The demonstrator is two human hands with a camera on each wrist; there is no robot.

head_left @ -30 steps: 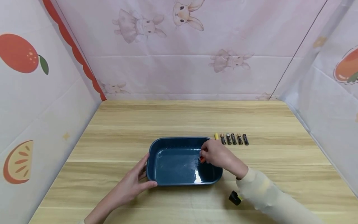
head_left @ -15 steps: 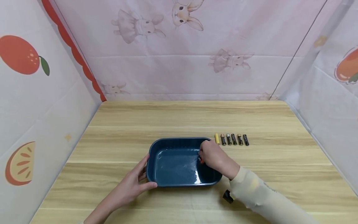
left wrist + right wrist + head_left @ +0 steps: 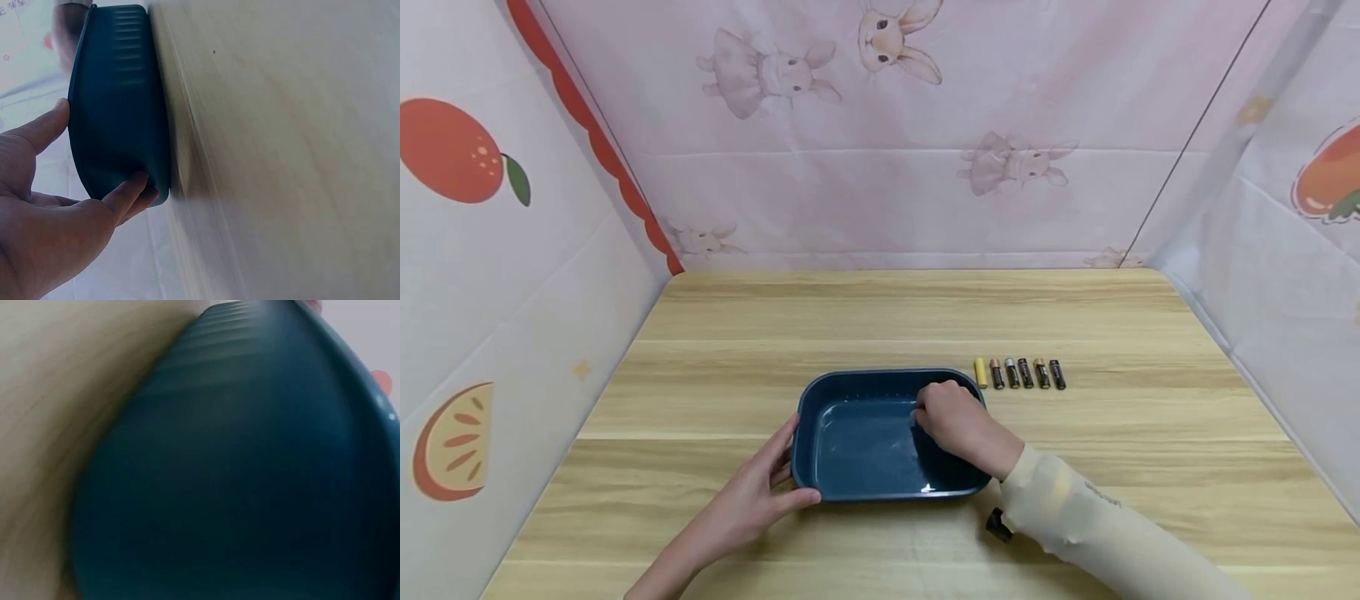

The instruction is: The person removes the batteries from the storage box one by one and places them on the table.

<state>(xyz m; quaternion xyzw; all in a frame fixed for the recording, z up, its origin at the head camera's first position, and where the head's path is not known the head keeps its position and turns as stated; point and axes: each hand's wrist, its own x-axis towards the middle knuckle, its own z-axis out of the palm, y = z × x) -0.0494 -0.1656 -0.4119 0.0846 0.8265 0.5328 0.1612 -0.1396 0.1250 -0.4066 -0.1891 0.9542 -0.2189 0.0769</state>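
A dark blue rectangular dish (image 3: 868, 454) sits on the wooden table. My left hand (image 3: 756, 500) grips its left end, thumb on the near corner and fingers along the outer side wall. In the left wrist view, my left hand's fingers (image 3: 128, 194) touch the dish's outer wall (image 3: 119, 112). Inside the right part of the dish is my right hand (image 3: 957, 421), its fingers curled and pointing down. The small red battery seen in its pinch earlier is hidden now. The right wrist view shows mostly the dish's outer wall (image 3: 237, 469).
Beyond the dish's far right corner, several small batteries (image 3: 1026, 373) lie side by side in a row, the leftmost a yellow one (image 3: 981, 372). A black object (image 3: 997, 526) pokes out from under my right sleeve (image 3: 1075, 517). Printed cloth walls (image 3: 880, 200) border the table (image 3: 737, 333).
My right hand has moved left and slightly lower into the dish, turning so the red battery no longer shows. The yellow battery has come fully into view. My left hand stays in place.
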